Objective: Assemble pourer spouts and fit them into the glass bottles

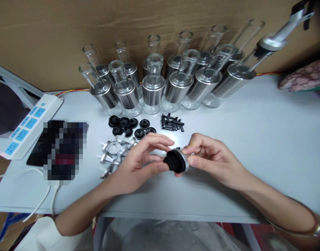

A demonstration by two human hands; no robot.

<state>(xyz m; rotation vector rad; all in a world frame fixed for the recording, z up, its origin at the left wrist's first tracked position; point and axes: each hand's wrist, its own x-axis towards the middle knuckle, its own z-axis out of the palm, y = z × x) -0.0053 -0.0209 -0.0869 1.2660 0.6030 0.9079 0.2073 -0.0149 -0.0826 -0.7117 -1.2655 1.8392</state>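
Note:
Between my hands, above the front of the table, is a bottle pourer top (177, 161) with a black stepped rubber stopper and a silver metal collar. My right hand (211, 158) pinches it on the metal side, its stopper facing left. The thumb of my left hand (146, 158) presses on the rubber end, the other fingers curving behind it. Silver pourer parts (114, 153) lie in a pile left of my left hand. Just beyond are several loose black rubber stoppers (125, 122) and a heap of small black levers (172, 122).
Two rows of glass bottles with steel sleeves (154, 92) stand at the back; the rightmost carries a fitted pourer (272, 42). On the left are a white power strip (29, 123), a phone (36, 150) beside a blurred-out device, and a white cable (52, 202). Cardboard (123, 17) rises behind.

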